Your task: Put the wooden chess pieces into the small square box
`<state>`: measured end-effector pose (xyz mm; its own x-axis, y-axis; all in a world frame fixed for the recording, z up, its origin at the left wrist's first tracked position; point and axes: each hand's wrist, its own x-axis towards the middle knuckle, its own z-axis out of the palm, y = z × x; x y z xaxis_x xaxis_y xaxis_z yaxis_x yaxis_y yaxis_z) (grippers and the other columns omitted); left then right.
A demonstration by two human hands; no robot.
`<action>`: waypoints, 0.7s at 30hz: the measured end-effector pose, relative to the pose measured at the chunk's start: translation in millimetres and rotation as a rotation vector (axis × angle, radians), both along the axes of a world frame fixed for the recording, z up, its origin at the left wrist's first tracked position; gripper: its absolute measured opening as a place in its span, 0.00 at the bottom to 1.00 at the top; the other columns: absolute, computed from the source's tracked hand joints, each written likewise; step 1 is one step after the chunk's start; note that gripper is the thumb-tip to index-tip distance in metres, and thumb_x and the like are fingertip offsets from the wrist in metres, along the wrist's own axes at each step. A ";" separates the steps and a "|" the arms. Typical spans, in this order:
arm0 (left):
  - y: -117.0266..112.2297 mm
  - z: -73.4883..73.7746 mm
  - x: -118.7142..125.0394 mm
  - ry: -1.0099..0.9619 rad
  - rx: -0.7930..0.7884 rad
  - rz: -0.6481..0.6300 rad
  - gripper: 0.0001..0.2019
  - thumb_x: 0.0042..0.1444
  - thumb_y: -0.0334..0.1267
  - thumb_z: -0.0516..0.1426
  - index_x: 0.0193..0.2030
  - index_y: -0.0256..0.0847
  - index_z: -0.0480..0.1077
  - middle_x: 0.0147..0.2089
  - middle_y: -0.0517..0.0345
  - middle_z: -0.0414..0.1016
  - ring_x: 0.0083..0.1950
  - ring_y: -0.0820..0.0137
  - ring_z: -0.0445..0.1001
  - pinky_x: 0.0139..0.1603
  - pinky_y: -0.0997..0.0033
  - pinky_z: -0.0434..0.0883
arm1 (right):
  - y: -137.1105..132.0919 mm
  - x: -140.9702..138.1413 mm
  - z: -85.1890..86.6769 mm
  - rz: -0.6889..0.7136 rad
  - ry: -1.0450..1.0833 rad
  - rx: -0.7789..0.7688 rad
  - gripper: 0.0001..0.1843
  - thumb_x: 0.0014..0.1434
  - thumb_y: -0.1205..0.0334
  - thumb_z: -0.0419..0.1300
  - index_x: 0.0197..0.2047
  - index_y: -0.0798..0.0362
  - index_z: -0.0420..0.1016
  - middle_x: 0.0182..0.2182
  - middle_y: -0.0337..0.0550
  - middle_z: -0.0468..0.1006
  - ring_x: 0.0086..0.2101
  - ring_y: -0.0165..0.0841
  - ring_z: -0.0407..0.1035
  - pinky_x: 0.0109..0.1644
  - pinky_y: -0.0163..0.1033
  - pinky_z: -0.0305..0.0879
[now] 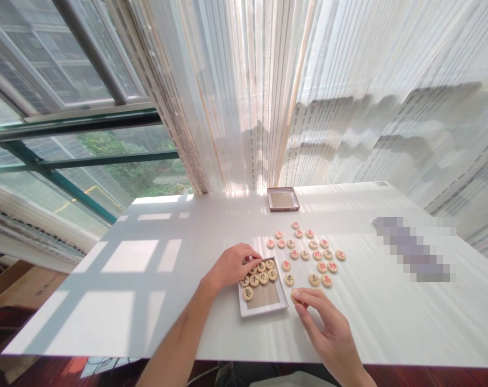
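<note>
The xiangqi pieces are pale tan discs, engraved with characters in red or black. The near tray has a white rim and a tan base; the far tray has a copper-brown rim. The white table carries a grey lattice pattern of window shadow at left. The curtain is white with thin grey and tan vertical stripes. The window frame is dark green.

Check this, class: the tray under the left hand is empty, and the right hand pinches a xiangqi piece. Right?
No: the white tray under the left hand isn't empty; the head view shows xiangqi pieces in it. The right hand does pinch a xiangqi piece.
</note>
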<state>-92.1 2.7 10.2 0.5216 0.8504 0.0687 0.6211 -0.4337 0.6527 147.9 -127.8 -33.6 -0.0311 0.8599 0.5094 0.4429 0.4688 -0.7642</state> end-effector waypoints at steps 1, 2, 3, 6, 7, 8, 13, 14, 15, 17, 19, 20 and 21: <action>-0.1 0.1 1.2 -0.009 0.011 0.003 0.12 0.65 0.45 0.55 0.43 0.47 0.80 0.40 0.56 0.78 0.39 0.67 0.73 0.43 0.68 0.70 | 0.0 0.1 0.3 0.002 -0.007 0.003 0.11 0.66 0.67 0.59 0.50 0.48 0.77 0.45 0.47 0.80 0.46 0.39 0.77 0.51 0.44 0.76; -0.4 0.9 2.1 -0.022 0.021 0.010 0.12 0.66 0.45 0.55 0.43 0.47 0.80 0.40 0.56 0.78 0.40 0.67 0.73 0.44 0.68 0.71 | 0.1 0.4 0.6 0.005 -0.016 0.006 0.12 0.66 0.67 0.59 0.50 0.47 0.78 0.45 0.47 0.79 0.47 0.39 0.76 0.51 0.44 0.76; -1.1 2.4 2.4 -0.040 0.026 0.019 0.12 0.66 0.45 0.54 0.43 0.46 0.79 0.41 0.56 0.77 0.41 0.66 0.73 0.44 0.67 0.71 | 0.1 0.7 0.8 0.008 -0.024 0.011 0.12 0.66 0.67 0.58 0.49 0.47 0.78 0.46 0.47 0.79 0.47 0.40 0.76 0.51 0.43 0.77; -4.1 9.8 -1.1 -0.067 0.005 0.003 0.12 0.61 0.48 0.59 0.47 0.46 0.77 0.46 0.54 0.76 0.45 0.65 0.73 0.46 0.66 0.72 | 0.4 1.8 -0.4 0.000 -0.039 0.025 0.12 0.66 0.67 0.59 0.49 0.46 0.79 0.47 0.48 0.79 0.48 0.40 0.76 0.51 0.43 0.77; -5.2 12.3 -3.8 -0.053 -0.011 -0.017 0.15 0.58 0.49 0.63 0.49 0.46 0.75 0.47 0.54 0.75 0.46 0.64 0.72 0.48 0.65 0.72 | 0.6 2.2 -1.5 -0.009 -0.041 0.026 0.12 0.65 0.67 0.59 0.48 0.46 0.80 0.47 0.48 0.79 0.48 0.40 0.76 0.52 0.43 0.76; -6.4 14.4 -7.0 -0.030 -0.029 -0.038 0.20 0.53 0.50 0.66 0.50 0.46 0.74 0.48 0.54 0.74 0.47 0.63 0.72 0.49 0.64 0.72 | 0.8 2.6 -2.9 -0.020 -0.042 0.023 0.11 0.65 0.67 0.59 0.48 0.46 0.80 0.47 0.48 0.78 0.49 0.40 0.76 0.53 0.44 0.76; -10.8 15.2 -19.9 0.079 -0.108 -0.044 0.33 0.40 0.51 0.72 0.54 0.46 0.70 0.49 0.54 0.70 0.49 0.59 0.70 0.49 0.61 0.71 | 1.2 3.3 -7.1 -0.057 -0.047 -0.017 0.10 0.65 0.66 0.60 0.46 0.46 0.80 0.48 0.47 0.78 0.50 0.41 0.75 0.56 0.46 0.75; -11.3 14.4 -20.7 0.091 -0.110 -0.049 0.34 0.39 0.49 0.72 0.54 0.46 0.69 0.49 0.54 0.69 0.50 0.58 0.69 0.50 0.61 0.70 | 1.1 3.0 -6.4 -0.055 -0.052 -0.014 0.09 0.64 0.65 0.61 0.46 0.46 0.80 0.48 0.47 0.78 0.50 0.40 0.76 0.56 0.45 0.75; -11.6 13.7 -21.1 0.100 -0.110 -0.058 0.34 0.39 0.48 0.72 0.54 0.46 0.69 0.50 0.54 0.69 0.51 0.58 0.69 0.51 0.60 0.70 | 0.9 2.4 -5.2 -0.047 -0.062 -0.005 0.09 0.64 0.65 0.61 0.46 0.46 0.80 0.48 0.47 0.78 0.50 0.40 0.76 0.55 0.45 0.75; -11.9 13.0 -21.3 0.109 -0.118 -0.075 0.35 0.38 0.46 0.73 0.55 0.46 0.68 0.50 0.54 0.69 0.53 0.57 0.68 0.52 0.60 0.69 | 0.2 0.9 -2.4 -0.016 -0.086 0.014 0.10 0.64 0.66 0.61 0.47 0.46 0.80 0.48 0.47 0.79 0.49 0.40 0.76 0.54 0.43 0.76; -11.6 13.1 -22.1 0.114 -0.135 -0.082 0.35 0.38 0.45 0.73 0.55 0.47 0.68 0.51 0.54 0.68 0.53 0.58 0.68 0.53 0.60 0.69 | -0.4 -0.5 -0.3 0.031 -0.111 0.025 0.12 0.64 0.67 0.60 0.47 0.46 0.80 0.48 0.47 0.79 0.48 0.39 0.77 0.53 0.41 0.77; -11.2 13.0 -22.9 0.116 -0.142 -0.083 0.35 0.39 0.45 0.73 0.55 0.47 0.68 0.51 0.54 0.68 0.53 0.58 0.68 0.53 0.60 0.69 | -0.5 -1.1 0.2 0.056 -0.122 0.026 0.13 0.64 0.68 0.59 0.48 0.46 0.80 0.48 0.47 0.79 0.48 0.38 0.78 0.53 0.41 0.77; -10.6 12.8 -24.2 0.116 -0.146 -0.084 0.35 0.39 0.45 0.72 0.55 0.47 0.68 0.51 0.54 0.68 0.53 0.58 0.68 0.53 0.60 0.69 | -0.4 -1.5 0.3 0.077 -0.131 0.023 0.13 0.65 0.68 0.58 0.48 0.46 0.80 0.49 0.47 0.79 0.47 0.38 0.78 0.53 0.40 0.77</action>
